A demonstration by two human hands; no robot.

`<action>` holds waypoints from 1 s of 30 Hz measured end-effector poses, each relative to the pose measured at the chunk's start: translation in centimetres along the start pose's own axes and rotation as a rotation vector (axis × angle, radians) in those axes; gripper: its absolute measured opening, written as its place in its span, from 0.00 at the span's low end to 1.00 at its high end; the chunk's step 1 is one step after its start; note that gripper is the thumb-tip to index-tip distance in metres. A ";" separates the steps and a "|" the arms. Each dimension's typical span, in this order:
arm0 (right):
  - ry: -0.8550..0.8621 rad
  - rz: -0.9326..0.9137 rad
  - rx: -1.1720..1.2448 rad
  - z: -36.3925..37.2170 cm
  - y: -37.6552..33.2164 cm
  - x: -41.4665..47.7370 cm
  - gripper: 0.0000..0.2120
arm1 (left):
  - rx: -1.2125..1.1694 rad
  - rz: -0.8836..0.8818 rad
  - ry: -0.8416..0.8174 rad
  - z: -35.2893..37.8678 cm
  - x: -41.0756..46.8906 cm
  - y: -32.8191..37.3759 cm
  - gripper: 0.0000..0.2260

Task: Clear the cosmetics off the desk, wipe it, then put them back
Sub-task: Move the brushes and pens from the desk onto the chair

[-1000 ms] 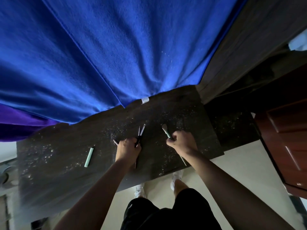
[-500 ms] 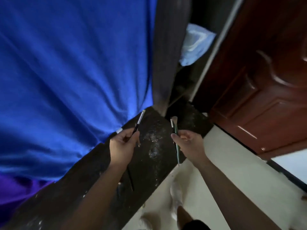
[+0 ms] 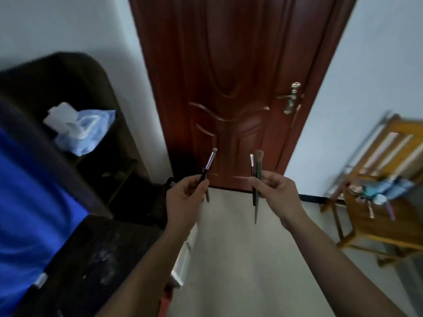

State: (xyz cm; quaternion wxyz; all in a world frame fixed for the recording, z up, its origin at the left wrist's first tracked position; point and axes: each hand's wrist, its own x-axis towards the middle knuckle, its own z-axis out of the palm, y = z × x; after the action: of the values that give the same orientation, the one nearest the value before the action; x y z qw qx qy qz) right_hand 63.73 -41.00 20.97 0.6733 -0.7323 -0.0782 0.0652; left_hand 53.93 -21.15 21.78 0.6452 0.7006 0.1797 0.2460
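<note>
Two hands are raised in front of the person, each pinching makeup brushes clear of the desk [image 3: 107, 255], which lies low and to the left of the left fingers. The left hand [image 3: 184, 197] has thumb and fingers pressed together around the handle of a slim black brush [image 3: 209, 163]; its pale tip leans up and to the right above the fingertips, and a second thin handle seems to hang below them, though it is too blurred to be sure. The right hand [image 3: 274, 191] pinches two brushes side by side, a green-handled brush [image 3: 258, 170] and a thinner dark brush [image 3: 252, 165], bristles above the fingers and tapered handles hanging below. Holding them upright by the middle likely keeps the bristles off everything and the load steady while walking. A wooden chair [image 3: 375, 225], well off to the right of the right fingers, already bears a jumble of cosmetics [image 3: 375, 195], so it is probably where these are headed. The clearing step looks to be under way, and the desk surface shows pale specks, unwiped.
</note>
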 end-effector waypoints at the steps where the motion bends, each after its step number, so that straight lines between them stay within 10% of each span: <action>1: 0.032 0.008 -0.005 -4.0 0.4 0.3 0.08 | 0.002 0.004 -0.036 3.8 -0.4 0.2 0.06; 12: 0.344 0.038 -0.069 -41.8 4.5 3.4 0.08 | -0.056 -0.001 -0.390 42.4 -6.0 2.3 0.07; 30: 0.633 0.249 -0.145 -67.9 12.4 20.6 0.06 | 0.025 -0.179 -0.648 77.7 4.7 -4.2 0.06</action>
State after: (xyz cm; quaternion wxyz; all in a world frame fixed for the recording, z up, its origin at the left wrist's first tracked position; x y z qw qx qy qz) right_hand 97.88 -104.07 14.55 0.5973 -0.7660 0.2202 -0.0892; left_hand 102.85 -81.42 14.54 0.6793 0.7316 0.0291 -0.0497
